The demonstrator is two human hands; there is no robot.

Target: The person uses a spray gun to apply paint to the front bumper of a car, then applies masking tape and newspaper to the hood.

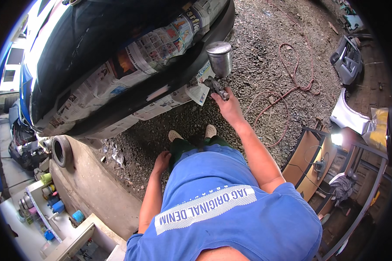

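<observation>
My right hand grips a metal spray gun with a silver cup on top, held out beside the dark bumper of a car. Newspaper sheets cover a strip above the bumper and hang below it, partly behind the gun. My left hand hangs low by my trouser leg with fingers loosely bent and nothing visible in it.
Gravel ground carries a looped red hose. At right lie a grey bumper part, white panel and metal-framed stand. At left are tires, a concrete slab and a shelf of containers.
</observation>
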